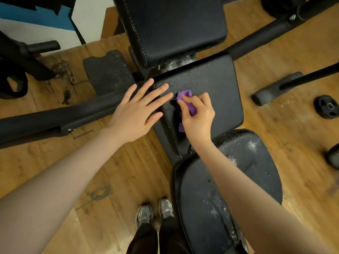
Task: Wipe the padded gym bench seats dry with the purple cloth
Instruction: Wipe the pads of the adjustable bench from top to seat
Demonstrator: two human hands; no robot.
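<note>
Here, the right hand (199, 117) is gripping the bunched purple cloth (185, 97) on the middle bench pad (216, 85).
Nearest, a scuffed, white-speckled seat pad (238, 180) is sitting under the right forearm; left of the cloth, the left hand (136, 111) is lying flat, fingers spread, at the middle pad's left edge; farther off, the stitched back pad (174, 24) is sitting.

Count: three padded seats (200, 92), one purple cloth (185, 96), one weight plate (327, 106), two shoes (145, 215), two hands (135, 114).
</note>
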